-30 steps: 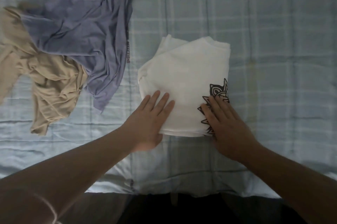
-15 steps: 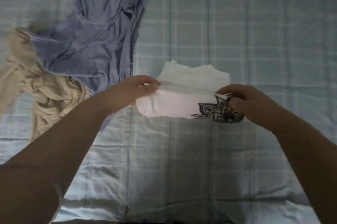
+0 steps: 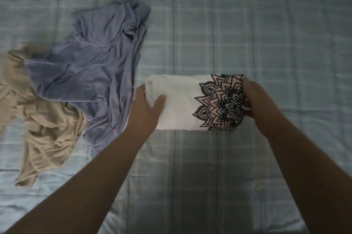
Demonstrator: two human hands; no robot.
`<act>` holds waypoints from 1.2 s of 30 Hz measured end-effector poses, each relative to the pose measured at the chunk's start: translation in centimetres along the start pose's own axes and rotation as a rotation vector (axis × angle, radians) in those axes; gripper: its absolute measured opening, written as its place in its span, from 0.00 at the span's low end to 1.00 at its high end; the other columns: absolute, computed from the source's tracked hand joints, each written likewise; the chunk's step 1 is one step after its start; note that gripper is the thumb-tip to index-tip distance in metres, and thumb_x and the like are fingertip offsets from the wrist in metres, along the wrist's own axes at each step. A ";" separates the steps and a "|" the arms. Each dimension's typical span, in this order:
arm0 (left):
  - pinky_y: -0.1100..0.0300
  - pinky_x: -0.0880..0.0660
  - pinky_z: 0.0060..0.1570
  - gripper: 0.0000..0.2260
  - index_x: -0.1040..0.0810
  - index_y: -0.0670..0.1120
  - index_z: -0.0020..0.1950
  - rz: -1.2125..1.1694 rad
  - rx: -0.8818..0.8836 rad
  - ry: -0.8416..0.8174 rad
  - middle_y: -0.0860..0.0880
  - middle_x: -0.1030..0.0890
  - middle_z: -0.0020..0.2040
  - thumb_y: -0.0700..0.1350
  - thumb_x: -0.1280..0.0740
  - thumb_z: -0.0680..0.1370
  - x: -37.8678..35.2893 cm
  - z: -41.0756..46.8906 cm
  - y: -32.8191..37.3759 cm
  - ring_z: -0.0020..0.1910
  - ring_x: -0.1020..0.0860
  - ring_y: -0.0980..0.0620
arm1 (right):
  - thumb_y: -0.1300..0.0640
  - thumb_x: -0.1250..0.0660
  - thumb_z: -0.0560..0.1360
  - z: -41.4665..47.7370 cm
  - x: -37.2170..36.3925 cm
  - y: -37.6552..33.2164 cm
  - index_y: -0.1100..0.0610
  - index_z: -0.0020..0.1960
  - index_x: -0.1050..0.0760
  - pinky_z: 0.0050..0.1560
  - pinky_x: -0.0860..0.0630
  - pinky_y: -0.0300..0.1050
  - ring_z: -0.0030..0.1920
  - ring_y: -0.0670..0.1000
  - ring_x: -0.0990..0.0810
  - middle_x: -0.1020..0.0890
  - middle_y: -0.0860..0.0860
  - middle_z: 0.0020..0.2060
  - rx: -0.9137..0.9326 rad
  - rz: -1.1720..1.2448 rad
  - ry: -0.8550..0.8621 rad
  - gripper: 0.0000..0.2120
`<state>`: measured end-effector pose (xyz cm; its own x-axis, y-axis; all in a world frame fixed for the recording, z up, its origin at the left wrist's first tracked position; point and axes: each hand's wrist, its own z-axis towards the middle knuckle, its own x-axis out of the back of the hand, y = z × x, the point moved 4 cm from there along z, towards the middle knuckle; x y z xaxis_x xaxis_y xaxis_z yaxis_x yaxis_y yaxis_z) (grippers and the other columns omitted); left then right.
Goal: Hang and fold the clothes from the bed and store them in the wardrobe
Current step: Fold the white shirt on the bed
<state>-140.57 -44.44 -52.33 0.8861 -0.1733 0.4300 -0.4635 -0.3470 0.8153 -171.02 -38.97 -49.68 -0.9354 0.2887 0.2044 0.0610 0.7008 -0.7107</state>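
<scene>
A folded white T-shirt [image 3: 181, 100] with a black mandala print on its right part is held between both hands just above the bed. My left hand [image 3: 146, 108] grips its left end, thumb on top. My right hand [image 3: 255, 100] grips its right end over the print. A crumpled blue garment [image 3: 89, 73] lies unfolded on the bed to the left, its edge close to my left hand. A crumpled beige garment [image 3: 38, 125] lies partly under the blue one, further left.
The bed [image 3: 266, 33] is covered by a light blue checked sheet that fills the whole view. The wardrobe is not in view.
The white T-shirt was lying flat under both palms. Both hands folded its near edge away from me and now hold it by its two ends as a narrower bundle.
</scene>
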 end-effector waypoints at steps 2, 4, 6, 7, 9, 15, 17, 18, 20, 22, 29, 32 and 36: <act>0.56 0.28 0.54 0.27 0.34 0.49 0.72 0.107 -0.028 0.100 0.51 0.23 0.63 0.59 0.37 0.77 -0.8 -0.5 0.1 0.56 0.23 0.50 | 0.32 0.41 0.72 -1.8 -0.7 1.0 0.40 0.54 0.28 0.31 0.27 0.28 0.39 0.35 0.19 0.18 0.37 0.43 0.213 -0.226 0.164 0.17; 0.55 0.29 0.52 0.26 0.35 0.50 0.72 0.201 -0.022 0.179 0.50 0.23 0.63 0.61 0.40 0.78 -1.3 -0.8 0.0 0.56 0.22 0.46 | 0.31 0.46 0.74 -3.0 -1.7 2.6 0.40 0.55 0.31 0.33 0.27 0.36 0.38 0.39 0.21 0.22 0.35 0.37 0.303 -0.460 0.248 0.18; 0.51 0.27 0.51 0.24 0.36 0.51 0.71 0.285 -0.018 0.207 0.48 0.23 0.63 0.62 0.42 0.79 -1.7 -1.0 -0.2 0.55 0.21 0.42 | 0.31 0.48 0.76 -2.9 -2.3 4.1 0.44 0.53 0.31 0.40 0.28 0.44 0.41 0.49 0.21 0.24 0.38 0.37 0.250 -0.544 0.318 0.19; 0.51 0.28 0.49 0.23 0.36 0.51 0.70 0.326 -0.017 0.209 0.48 0.22 0.62 0.62 0.43 0.79 -1.7 -1.0 -0.4 0.54 0.21 0.41 | 0.31 0.49 0.76 -2.5 -2.4 4.8 0.46 0.53 0.31 0.42 0.28 0.46 0.43 0.54 0.20 0.23 0.42 0.38 0.197 -0.550 0.346 0.21; 0.52 0.30 0.47 0.23 0.37 0.52 0.69 0.371 0.006 0.199 0.48 0.22 0.60 0.62 0.42 0.79 -1.7 -1.0 -0.8 0.53 0.21 0.40 | 0.32 0.48 0.78 -1.7 -2.5 5.6 0.51 0.54 0.29 0.43 0.29 0.49 0.46 0.60 0.20 0.20 0.52 0.42 0.135 -0.604 0.399 0.24; 0.41 0.34 0.65 0.32 0.30 0.46 0.70 0.607 0.206 0.203 0.42 0.28 0.69 0.69 0.45 0.76 -1.4 -1.2 -1.2 0.69 0.32 0.38 | 0.34 0.42 0.76 -0.9 -2.7 5.9 0.51 0.51 0.32 0.44 0.27 0.49 0.45 0.53 0.23 0.24 0.48 0.42 0.122 -0.436 0.427 0.20; 0.40 0.38 0.66 0.33 0.28 0.48 0.69 0.601 0.352 0.133 0.40 0.30 0.70 0.71 0.47 0.76 -1.3 -1.4 -1.4 0.70 0.36 0.36 | 0.35 0.40 0.76 -1.0 -2.5 6.0 0.53 0.60 0.31 0.54 0.23 0.55 0.54 0.57 0.22 0.23 0.55 0.53 0.134 -0.409 0.411 0.24; 0.41 0.38 0.67 0.32 0.28 0.49 0.69 0.547 0.373 0.097 0.39 0.30 0.69 0.70 0.47 0.77 -1.3 -1.4 -1.5 0.69 0.35 0.36 | 0.35 0.40 0.77 -1.0 -2.4 6.0 0.53 0.65 0.31 0.58 0.24 0.58 0.57 0.59 0.23 0.24 0.58 0.57 0.131 -0.430 0.385 0.26; 0.45 0.34 0.67 0.30 0.25 0.50 0.66 0.422 0.324 0.042 0.41 0.24 0.64 0.70 0.44 0.76 -1.2 -1.3 -1.3 0.65 0.30 0.38 | 0.36 0.43 0.78 -0.7 -2.5 6.0 0.52 0.70 0.32 0.61 0.25 0.60 0.59 0.61 0.24 0.25 0.61 0.60 0.114 -0.461 0.329 0.27; 0.46 0.25 0.61 0.31 0.22 0.51 0.60 0.176 0.332 0.030 0.49 0.19 0.56 0.72 0.42 0.70 -1.0 -1.6 -0.9 0.57 0.22 0.44 | 0.39 0.43 0.80 -0.6 -2.6 5.7 0.52 0.68 0.30 0.57 0.22 0.56 0.55 0.58 0.21 0.23 0.59 0.59 0.101 -0.378 0.290 0.24; 0.39 0.21 0.54 0.12 0.17 0.56 0.39 -0.321 0.447 0.058 0.52 0.17 0.45 0.63 0.30 0.69 0.7 -4.6 1.0 0.50 0.18 0.46 | 0.40 0.41 0.79 -1.8 -1.0 3.9 0.48 0.59 0.25 0.54 0.21 0.50 0.50 0.53 0.17 0.17 0.49 0.50 0.048 -0.107 0.100 0.16; 0.34 0.22 0.53 0.15 0.18 0.45 0.45 -0.452 0.484 0.022 0.44 0.16 0.49 0.57 0.27 0.73 1.5 -7.6 1.8 0.53 0.18 0.40 | 0.40 0.39 0.77 -4.0 -0.4 3.0 0.50 0.60 0.23 0.51 0.18 0.61 0.49 0.57 0.15 0.15 0.53 0.51 -0.049 0.043 -0.037 0.19; 0.36 0.23 0.58 0.21 0.21 0.38 0.59 -0.577 0.425 0.004 0.39 0.17 0.57 0.52 0.28 0.75 4.1 -12.5 4.5 0.58 0.19 0.38 | 0.39 0.35 0.72 -9.4 0.6 0.5 0.47 0.58 0.22 0.44 0.17 0.57 0.48 0.56 0.14 0.14 0.53 0.51 -0.015 0.174 -0.109 0.19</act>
<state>-139.10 -35.20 -42.06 0.9886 0.1490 -0.0227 0.1231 -0.7114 0.6919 -168.32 -32.30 -43.58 -0.9424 0.3344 0.0045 0.2294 0.6561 -0.7190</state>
